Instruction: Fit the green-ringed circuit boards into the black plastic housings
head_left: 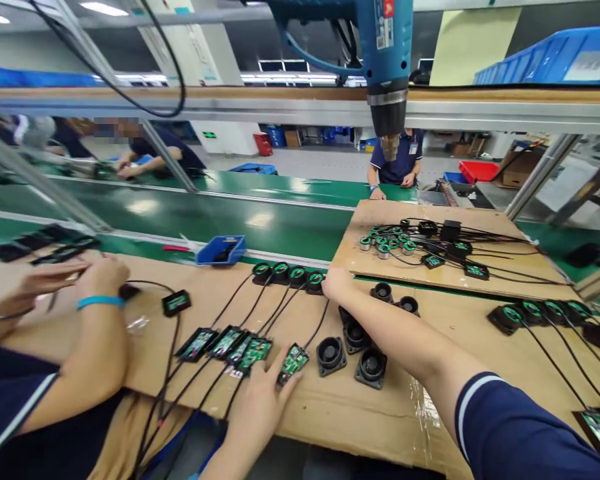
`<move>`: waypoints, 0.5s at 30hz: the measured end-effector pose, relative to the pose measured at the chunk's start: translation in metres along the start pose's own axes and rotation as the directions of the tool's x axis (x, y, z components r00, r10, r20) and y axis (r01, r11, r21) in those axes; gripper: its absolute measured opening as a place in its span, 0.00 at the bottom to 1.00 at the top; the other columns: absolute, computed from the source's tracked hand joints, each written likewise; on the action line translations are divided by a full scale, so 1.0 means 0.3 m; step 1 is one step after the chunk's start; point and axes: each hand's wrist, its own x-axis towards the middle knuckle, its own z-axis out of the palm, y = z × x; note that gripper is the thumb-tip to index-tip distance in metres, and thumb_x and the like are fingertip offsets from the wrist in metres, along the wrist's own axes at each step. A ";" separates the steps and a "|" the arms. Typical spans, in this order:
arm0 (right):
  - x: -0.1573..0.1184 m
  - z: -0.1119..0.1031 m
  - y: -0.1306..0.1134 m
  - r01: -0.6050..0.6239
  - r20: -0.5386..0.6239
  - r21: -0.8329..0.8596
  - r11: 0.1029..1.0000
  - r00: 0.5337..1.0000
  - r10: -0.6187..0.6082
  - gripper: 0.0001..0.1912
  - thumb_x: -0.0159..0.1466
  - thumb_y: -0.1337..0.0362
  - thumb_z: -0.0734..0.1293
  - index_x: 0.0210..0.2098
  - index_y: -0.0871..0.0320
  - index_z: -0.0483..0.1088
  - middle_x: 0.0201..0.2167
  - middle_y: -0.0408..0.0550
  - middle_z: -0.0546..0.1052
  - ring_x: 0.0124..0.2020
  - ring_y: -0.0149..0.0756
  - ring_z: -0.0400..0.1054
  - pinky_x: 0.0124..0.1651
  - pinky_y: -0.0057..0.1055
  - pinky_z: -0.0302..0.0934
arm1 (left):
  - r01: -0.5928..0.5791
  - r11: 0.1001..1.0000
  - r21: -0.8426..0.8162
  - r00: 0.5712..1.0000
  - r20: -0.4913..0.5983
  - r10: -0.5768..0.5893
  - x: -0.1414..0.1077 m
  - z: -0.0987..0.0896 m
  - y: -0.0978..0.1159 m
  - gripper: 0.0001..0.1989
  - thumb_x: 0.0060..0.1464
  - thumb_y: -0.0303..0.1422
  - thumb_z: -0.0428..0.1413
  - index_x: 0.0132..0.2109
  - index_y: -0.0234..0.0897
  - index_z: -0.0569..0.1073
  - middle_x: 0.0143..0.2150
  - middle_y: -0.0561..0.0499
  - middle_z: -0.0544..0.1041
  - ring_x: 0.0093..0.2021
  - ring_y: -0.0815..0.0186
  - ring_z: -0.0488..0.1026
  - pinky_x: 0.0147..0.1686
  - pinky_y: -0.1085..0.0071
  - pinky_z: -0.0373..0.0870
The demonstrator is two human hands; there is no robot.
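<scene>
My left hand (pixel 260 403) has thumb and fingers closed around the edges of a green circuit board in a black case (pixel 294 362). From that board a black cable (pixel 319 327) runs up toward my right hand (pixel 337 285). The right hand is curled at the end of a row of round black housings with green rings (pixel 297 275); its fingertips and whatever they hold are hidden. Left of the held board lie several cased circuit boards (pixel 225 341), cabled to those housings. Under and beside my right forearm sit loose square black housings (pixel 371 367) with round centres.
A co-worker's hands (pixel 100 280) work at left, near a small cased board (pixel 177 303). A power drill (pixel 387 60) hangs overhead. Wired parts lie on a raised cardboard sheet (pixel 350 250). A blue bin (pixel 221 251) stands behind; more housings (pixel 533 311) lie at right.
</scene>
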 end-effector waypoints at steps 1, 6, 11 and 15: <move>0.012 0.005 -0.003 0.005 -0.001 0.008 1.000 1.000 -0.005 0.18 0.68 0.63 0.64 0.50 0.71 0.75 0.50 0.70 0.78 0.51 0.50 0.74 0.50 0.37 0.68 | -0.007 0.996 0.087 1.000 -0.017 0.009 0.007 0.002 -0.012 0.27 0.63 0.47 0.48 0.62 0.40 0.72 0.41 0.43 0.71 0.36 0.56 0.75 0.36 0.62 0.74; 0.042 -0.005 0.026 0.089 -0.013 0.030 0.996 0.996 -0.088 0.23 0.70 0.52 0.61 0.51 0.64 0.75 0.49 0.61 0.79 0.48 0.44 0.74 0.48 0.33 0.67 | 0.005 0.949 0.315 0.996 -0.091 0.025 0.075 0.007 -0.069 0.25 0.64 0.45 0.44 0.60 0.40 0.74 0.38 0.45 0.68 0.29 0.59 0.70 0.29 0.66 0.69; 0.036 -0.121 0.193 0.130 -0.125 -0.045 0.991 0.983 -0.134 0.20 0.71 0.54 0.62 0.52 0.63 0.72 0.54 0.60 0.75 0.57 0.45 0.66 0.60 0.37 0.58 | -0.042 0.916 0.398 0.989 -0.114 0.094 0.103 -0.024 -0.060 0.28 0.66 0.45 0.42 0.56 0.30 0.75 0.40 0.38 0.70 0.39 0.49 0.72 0.41 0.57 0.72; 0.064 -0.240 0.374 -0.011 -0.246 -0.083 0.997 0.969 -0.010 0.20 0.71 0.64 0.61 0.58 0.70 0.65 0.61 0.73 0.65 0.65 0.56 0.54 0.65 0.53 0.48 | -0.079 0.960 0.267 0.977 -0.173 0.128 0.061 -0.036 0.003 0.26 0.66 0.46 0.45 0.60 0.32 0.70 0.52 0.34 0.72 0.53 0.44 0.71 0.51 0.50 0.70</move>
